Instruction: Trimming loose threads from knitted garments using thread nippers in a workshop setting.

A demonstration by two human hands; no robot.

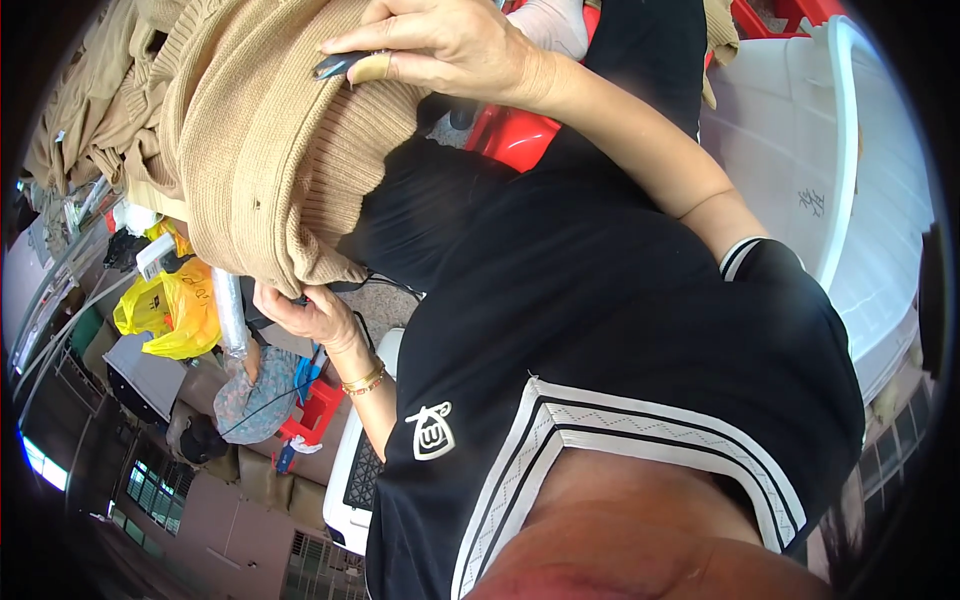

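We see the right hand (pixel 440 45) lying on top of the tan knit sweater (pixel 265 150), fingers curled and pinching a small dark clip-like tool (pixel 335 66) against the cloth, while the left hand (pixel 305 315) grips the sweater's lower ribbed edge from underneath. The sweater is held up high at the upper left, draped in front of the black shirt (pixel 600 330). Around it we make out a yellow bag (pixel 175 310) at the left, a white tub (pixel 840 180) at the right and a red stool (pixel 515 135) behind the wrist.
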